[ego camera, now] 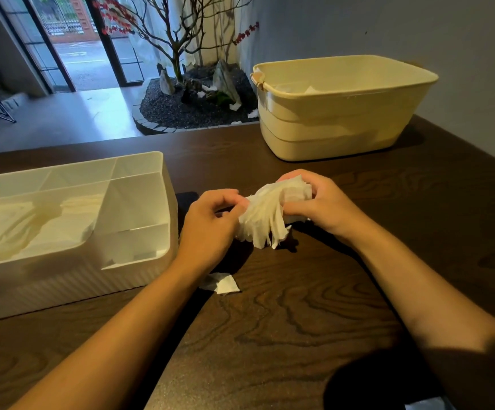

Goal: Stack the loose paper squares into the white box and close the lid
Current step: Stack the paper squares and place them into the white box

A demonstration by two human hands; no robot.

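A bundle of white paper squares point(265, 213) is held above the dark wooden table point(270, 321) at the centre. My right hand point(318, 202) grips the bundle's upper end, fingers curled round it. My left hand point(210, 224) pinches its loose, fanned-out lower edge from the left. The white box point(139, 279) stands open at the left, divided into compartments, with white paper lying in its large left compartment. One loose paper square point(224, 284) lies on the table beneath my left wrist. No lid can be made out.
A cream plastic tub point(341, 113) stands at the back right of the table, some paper inside. Beyond the far table edge lie a floor, a rock garden with bare branches, and glass doors. A dark object point(382, 386) sits at the bottom right.
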